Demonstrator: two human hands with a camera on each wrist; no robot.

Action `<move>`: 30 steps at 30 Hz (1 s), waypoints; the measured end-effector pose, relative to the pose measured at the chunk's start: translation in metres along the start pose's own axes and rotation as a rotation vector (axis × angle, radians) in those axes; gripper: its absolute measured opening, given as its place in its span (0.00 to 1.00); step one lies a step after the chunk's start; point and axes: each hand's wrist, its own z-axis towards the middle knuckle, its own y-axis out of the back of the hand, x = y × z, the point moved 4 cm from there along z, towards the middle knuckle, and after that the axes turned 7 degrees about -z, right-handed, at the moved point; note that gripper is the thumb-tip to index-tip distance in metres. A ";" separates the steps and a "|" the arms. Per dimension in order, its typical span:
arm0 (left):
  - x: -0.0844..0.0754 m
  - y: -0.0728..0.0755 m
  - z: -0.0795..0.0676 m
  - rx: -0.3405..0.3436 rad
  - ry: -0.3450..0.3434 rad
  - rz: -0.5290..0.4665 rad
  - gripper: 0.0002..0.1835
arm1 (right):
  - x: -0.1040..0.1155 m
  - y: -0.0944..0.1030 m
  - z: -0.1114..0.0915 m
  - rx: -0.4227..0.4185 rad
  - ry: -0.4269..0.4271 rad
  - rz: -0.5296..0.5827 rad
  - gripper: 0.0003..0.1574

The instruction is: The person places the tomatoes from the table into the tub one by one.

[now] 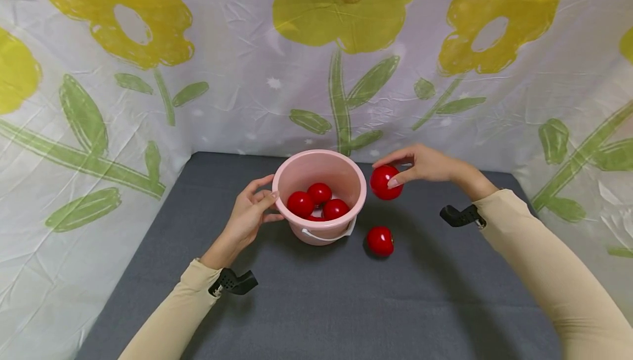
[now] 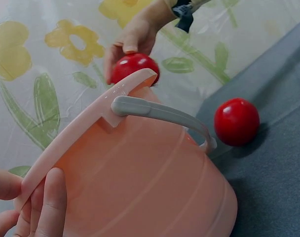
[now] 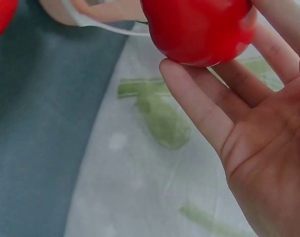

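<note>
A pink bucket [image 1: 318, 233] with a pale handle [image 1: 328, 238] stands on the dark cloth, several glossy red fruits [image 1: 300, 204] inside it. At its left side my left hand [image 1: 249, 209] pinches the rim between thumb and fingers, also seen close up in the left wrist view. Just right of the rim, my right hand [image 1: 420, 167] holds a round red fruit [image 1: 386, 182] in its fingertips, raised above the cloth. The right wrist view shows this fruit's smooth, slightly lobed surface. Another red fruit [image 1: 380, 241] lies on the cloth, right of the bucket.
Dark grey cloth [image 1: 316, 310] covers the table. Behind it and at both sides hangs a pale sheet [image 1: 237, 90] printed with yellow flowers. Each wrist wears a small black camera [image 1: 232, 282].
</note>
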 end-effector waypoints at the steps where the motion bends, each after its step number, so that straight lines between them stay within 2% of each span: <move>1: 0.000 0.000 0.000 0.001 0.000 0.001 0.30 | 0.003 0.002 0.003 -0.003 0.005 -0.005 0.32; 6: 0.000 0.000 0.000 0.011 -0.014 0.001 0.30 | 0.014 0.007 0.015 -0.007 0.035 -0.042 0.31; 11: 0.000 0.001 -0.001 0.015 -0.025 0.002 0.31 | 0.023 0.008 0.028 -0.013 0.021 -0.049 0.31; 18: 0.000 0.001 -0.001 0.006 -0.011 0.009 0.31 | 0.039 0.008 0.045 -0.009 0.013 -0.044 0.30; 25: 0.000 0.000 0.000 -0.003 0.001 0.013 0.31 | 0.050 0.005 0.062 0.016 0.021 -0.097 0.30; 30: 0.000 0.001 0.000 -0.006 0.005 0.014 0.31 | 0.058 0.002 0.074 0.034 0.028 -0.077 0.29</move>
